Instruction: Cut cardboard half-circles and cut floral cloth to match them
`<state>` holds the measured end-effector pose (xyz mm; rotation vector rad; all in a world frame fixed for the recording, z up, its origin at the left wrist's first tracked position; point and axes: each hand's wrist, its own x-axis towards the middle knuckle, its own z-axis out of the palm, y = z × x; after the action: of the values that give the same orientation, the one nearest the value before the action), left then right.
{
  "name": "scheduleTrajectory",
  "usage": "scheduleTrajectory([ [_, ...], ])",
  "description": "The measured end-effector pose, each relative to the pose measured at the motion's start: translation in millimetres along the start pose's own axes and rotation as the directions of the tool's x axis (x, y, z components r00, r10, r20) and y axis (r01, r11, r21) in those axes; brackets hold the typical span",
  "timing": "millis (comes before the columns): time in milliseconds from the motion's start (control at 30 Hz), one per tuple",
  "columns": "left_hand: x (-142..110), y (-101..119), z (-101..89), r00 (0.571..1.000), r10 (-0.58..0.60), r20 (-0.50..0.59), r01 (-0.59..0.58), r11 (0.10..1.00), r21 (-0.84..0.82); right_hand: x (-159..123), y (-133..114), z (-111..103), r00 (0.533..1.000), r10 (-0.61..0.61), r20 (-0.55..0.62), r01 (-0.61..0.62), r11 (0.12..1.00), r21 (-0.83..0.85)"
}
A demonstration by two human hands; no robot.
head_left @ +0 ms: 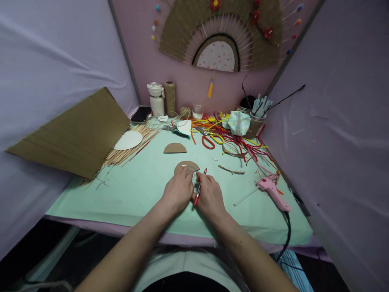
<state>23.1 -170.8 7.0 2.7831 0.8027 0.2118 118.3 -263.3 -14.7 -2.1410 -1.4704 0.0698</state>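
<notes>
My left hand (180,190) presses its fingers onto a brown cardboard half-circle (179,166) lying on the table near me. Beside its fingertips shows a bit of pale patterned material (194,177), mostly covered by both hands. A pen (199,190) with red ends is held by my right hand (209,194), slanting up between thumb and fingers. Both hands almost touch. Just beyond them lies a second cardboard half-circle (175,148), flat and untouched.
A pink glue gun (275,192) lies at right, its cord over the edge. Farther back are scissors (209,140), green-handled pliers (179,132), coloured pipe cleaners (240,144) and a twig (231,170). Thin sticks (121,156) and a large cardboard sheet (79,134) occupy the left.
</notes>
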Motion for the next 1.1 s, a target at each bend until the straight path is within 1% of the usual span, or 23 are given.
scheduleTrajectory([
  [433,0.9,2.6,-6.9,0.999,-0.014,0.035,0.014,1.000,0.000,-0.2,0.2,-0.2,1.000,0.011,-0.006,-0.011,1.000,0.016],
  [600,0.7,1.9,-6.1,1.000,-0.010,0.022,0.010,1.000,-0.009,-0.3,0.1,-0.6,1.000,0.009,-0.010,-0.008,1.000,0.017],
  [867,0.5,2.0,-6.4,0.999,-0.022,0.034,0.023,1.000,-0.015,-0.7,-0.1,-0.9,1.000,0.007,0.001,-0.007,1.000,0.010],
  [1100,0.6,0.7,-4.0,1.000,-0.023,0.013,0.023,0.999,-0.049,-0.2,-0.6,-1.8,1.000,0.000,-0.015,0.000,1.000,-0.007],
])
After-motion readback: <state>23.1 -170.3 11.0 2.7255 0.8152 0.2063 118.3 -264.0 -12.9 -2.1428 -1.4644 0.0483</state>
